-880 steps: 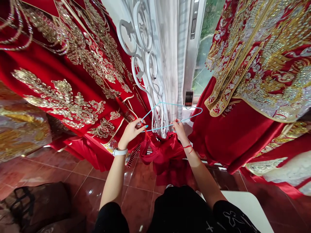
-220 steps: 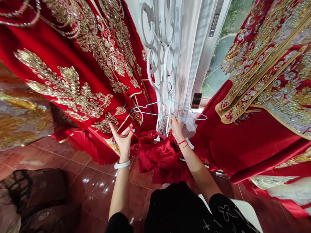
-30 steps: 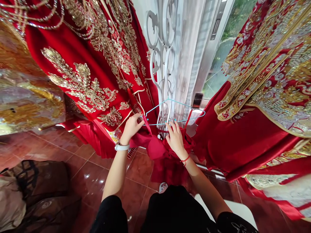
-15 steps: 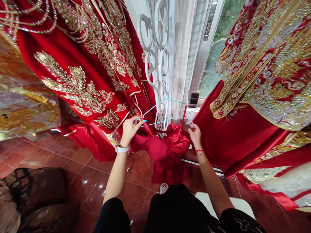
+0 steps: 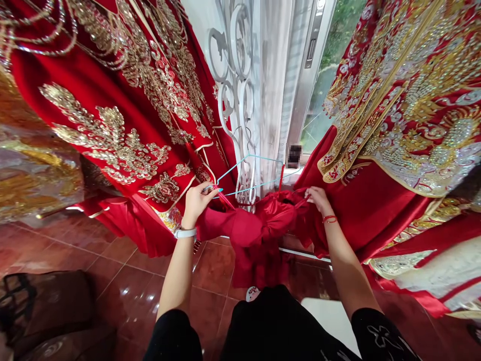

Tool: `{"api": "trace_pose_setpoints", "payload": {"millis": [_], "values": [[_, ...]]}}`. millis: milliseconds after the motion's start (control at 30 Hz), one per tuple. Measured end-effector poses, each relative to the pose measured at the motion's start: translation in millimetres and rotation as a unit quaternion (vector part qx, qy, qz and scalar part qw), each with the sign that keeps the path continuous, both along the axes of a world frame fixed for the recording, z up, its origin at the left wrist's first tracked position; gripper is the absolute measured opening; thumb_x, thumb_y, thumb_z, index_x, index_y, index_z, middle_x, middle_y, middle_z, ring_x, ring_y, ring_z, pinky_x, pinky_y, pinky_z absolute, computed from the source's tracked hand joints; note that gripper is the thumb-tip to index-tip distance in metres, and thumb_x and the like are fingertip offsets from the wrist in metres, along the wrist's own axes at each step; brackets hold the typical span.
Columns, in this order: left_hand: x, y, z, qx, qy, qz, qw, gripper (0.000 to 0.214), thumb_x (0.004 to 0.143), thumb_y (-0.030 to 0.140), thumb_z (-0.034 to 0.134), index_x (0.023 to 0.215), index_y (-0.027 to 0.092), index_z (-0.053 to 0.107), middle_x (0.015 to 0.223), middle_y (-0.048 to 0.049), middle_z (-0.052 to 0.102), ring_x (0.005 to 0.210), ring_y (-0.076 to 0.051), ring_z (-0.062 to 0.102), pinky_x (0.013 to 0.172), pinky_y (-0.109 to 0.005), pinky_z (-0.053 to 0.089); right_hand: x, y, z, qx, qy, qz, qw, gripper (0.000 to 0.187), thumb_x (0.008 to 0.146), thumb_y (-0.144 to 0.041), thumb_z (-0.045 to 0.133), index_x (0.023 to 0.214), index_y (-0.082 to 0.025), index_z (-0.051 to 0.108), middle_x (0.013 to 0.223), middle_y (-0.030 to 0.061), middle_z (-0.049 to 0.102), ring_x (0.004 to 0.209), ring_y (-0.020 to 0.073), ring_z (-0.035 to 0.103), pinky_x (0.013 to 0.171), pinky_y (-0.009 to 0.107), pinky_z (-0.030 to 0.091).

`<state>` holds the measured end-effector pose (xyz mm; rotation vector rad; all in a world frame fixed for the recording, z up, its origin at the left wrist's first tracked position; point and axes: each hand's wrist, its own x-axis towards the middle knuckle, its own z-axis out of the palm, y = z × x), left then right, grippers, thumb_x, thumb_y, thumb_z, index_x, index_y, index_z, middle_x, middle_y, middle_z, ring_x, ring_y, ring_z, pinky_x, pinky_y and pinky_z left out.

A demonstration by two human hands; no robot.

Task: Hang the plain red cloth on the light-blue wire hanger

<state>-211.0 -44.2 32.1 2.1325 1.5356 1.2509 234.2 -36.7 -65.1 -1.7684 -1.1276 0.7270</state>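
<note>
A light blue wire hanger (image 5: pixel 248 173) hangs by its hook on a white scrolled metal grille (image 5: pixel 235 90). A plain red satin garment (image 5: pixel 255 230) droops from the hanger, a thin red strap over the wire on each side. My left hand (image 5: pixel 196 200) is closed on the hanger's left end and the strap there. Out to the right, my right hand (image 5: pixel 318 198) pinches the garment's upper edge and holds the cloth stretched sideways.
Red gowns with heavy gold embroidery hang close on the left (image 5: pixel 112 115) and the right (image 5: pixel 394 110). Behind the grille are a sheer white curtain (image 5: pixel 272 90) and a window frame (image 5: pixel 311 60). Dark bags (image 5: pixel 45 311) lie on the red tiled floor, and a white surface (image 5: pixel 330 321) sits at lower right.
My right hand has left the hanger's lower wire and moved right, drawing the garment's top edge out sideways. My left hand has stayed on the hanger's left end.
</note>
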Motion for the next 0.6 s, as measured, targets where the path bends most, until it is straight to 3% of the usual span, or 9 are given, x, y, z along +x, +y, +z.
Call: {"api": "trace_pose_setpoints", "payload": {"millis": [133,267,367,467,600], "values": [[-1.7,7.6,-1.5,-0.015,-0.014,-0.023,1.0,0.038,0.081,0.059,0.07,0.078,0.02,0.069,0.054,0.008,0.03,0.052,-0.011,0.027,0.056,-0.026,0.026,-0.2,26.1,45.6,0.13,-0.041,-0.033,0.99,0.013,0.08,-0.013,0.046,0.081,-0.018,0.058,0.08,0.0049,0.065,0.07,0.0134,0.056,0.08,0.03,0.051],[-2.0,10.2,-1.7,-0.025,-0.02,-0.034,0.999,0.035,0.08,0.056,0.07,0.076,0.021,0.067,0.055,0.0074,0.035,0.054,-0.011,0.028,0.056,-0.025,0.026,-20.8,41.9,73.8,0.26,-0.116,-0.046,0.958,0.023,0.082,-0.013,0.046,0.099,-0.015,0.062,0.091,0.0071,0.065,0.08,0.0169,0.059,0.088,0.034,0.049],[-2.3,9.1,0.2,-0.032,-0.021,-0.04,0.998,0.035,0.081,0.055,0.069,0.075,0.021,0.066,0.056,0.007,0.036,0.055,-0.011,0.027,0.056,-0.025,0.026,-26.9,48.4,85.4,0.257,-0.146,-0.065,0.953,0.029,0.082,-0.012,0.047,0.106,-0.015,0.062,0.081,0.0025,0.062,0.071,0.0173,0.056,0.084,0.036,0.049],[-2.8,8.0,2.2,-0.033,-0.017,-0.043,0.998,0.037,0.08,0.057,0.069,0.075,0.021,0.066,0.056,0.0067,0.035,0.055,-0.011,0.028,0.056,-0.025,0.026,-22.7,54.9,94.5,0.24,-0.138,-0.06,0.959,0.018,0.079,-0.013,0.049,0.09,-0.017,0.062,0.068,-0.0003,0.057,0.066,0.0179,0.055,0.08,0.035,0.049],[-2.4,9.4,0.1,-0.029,-0.013,-0.045,0.998,0.038,0.081,0.058,0.068,0.075,0.02,0.065,0.057,0.0068,0.034,0.055,-0.011,0.028,0.056,-0.025,0.026,-22.9,57.3,106.3,0.245,-0.079,0.026,0.966,0.017,0.074,-0.017,0.053,0.087,-0.019,0.063,0.055,-0.0047,0.051,0.052,0.0151,0.048,0.059,0.029,0.044]]}}
